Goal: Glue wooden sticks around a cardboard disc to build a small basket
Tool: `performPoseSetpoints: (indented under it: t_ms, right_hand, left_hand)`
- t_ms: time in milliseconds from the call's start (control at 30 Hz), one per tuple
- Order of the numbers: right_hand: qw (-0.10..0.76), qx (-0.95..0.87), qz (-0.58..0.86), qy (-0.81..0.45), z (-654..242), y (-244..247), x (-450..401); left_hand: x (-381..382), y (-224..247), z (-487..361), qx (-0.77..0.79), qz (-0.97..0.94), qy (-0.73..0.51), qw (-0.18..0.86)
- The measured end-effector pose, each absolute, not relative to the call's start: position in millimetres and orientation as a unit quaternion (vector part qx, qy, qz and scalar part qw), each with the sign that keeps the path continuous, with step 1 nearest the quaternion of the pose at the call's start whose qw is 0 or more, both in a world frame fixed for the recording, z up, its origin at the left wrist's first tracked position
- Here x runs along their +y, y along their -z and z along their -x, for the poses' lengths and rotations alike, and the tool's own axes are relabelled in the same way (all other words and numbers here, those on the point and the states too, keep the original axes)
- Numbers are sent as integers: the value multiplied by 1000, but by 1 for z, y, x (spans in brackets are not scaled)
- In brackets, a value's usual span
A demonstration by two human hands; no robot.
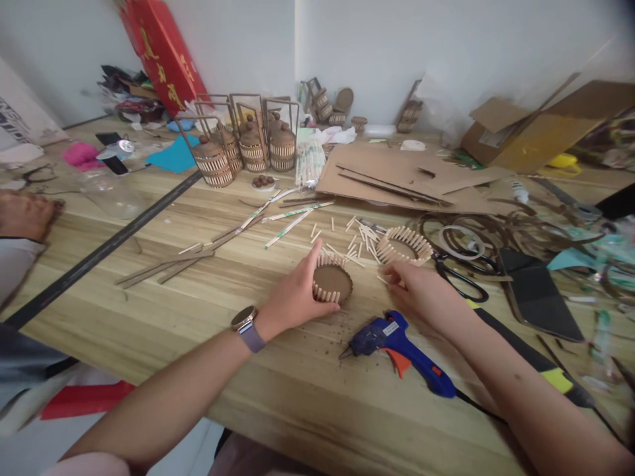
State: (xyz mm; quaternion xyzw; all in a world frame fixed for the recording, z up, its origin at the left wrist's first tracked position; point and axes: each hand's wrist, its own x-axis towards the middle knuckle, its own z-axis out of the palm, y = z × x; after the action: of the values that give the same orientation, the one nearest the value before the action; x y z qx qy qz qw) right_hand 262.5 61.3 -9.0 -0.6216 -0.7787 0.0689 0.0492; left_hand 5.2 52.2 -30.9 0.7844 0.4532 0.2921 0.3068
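Note:
My left hand (pixel 300 287) is wrapped round the left side of a round brown cardboard base (pixel 333 281) with short wooden sticks standing along its rim. The base rests on the table, partly hidden by my fingers. To its right, my right hand (pixel 414 287) is closed in a pinch, with a short pale wooden stick (pixel 382 280) at its fingertips. Just beyond that hand stands a second ring of upright sticks (pixel 404 246). Loose short sticks (pixel 366 239) lie scattered between the two pieces. A blue hot glue gun (pixel 404 347) with an orange trigger lies in front of my right hand.
Small lidded baskets with tall handles (pixel 253 149) stand at the back left. Flat cardboard (pixel 387 172) lies behind the sticks. Black scissors (pixel 461 277) and a phone (pixel 538 294) are at the right. Another person's hand (pixel 27 215) rests at the left edge.

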Motion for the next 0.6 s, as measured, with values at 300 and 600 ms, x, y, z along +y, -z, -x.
performPoseSetpoints:
  t_ms: [300,600]
  right_hand:
    - [19,-808,582,-87,-265,12,59]
    - [165,-807,518,-231,-240,-24,45]
  left_hand:
    - [52,31,-6,445,-791,-294,298]
    - [52,33,-7,435,-794,-299,300]
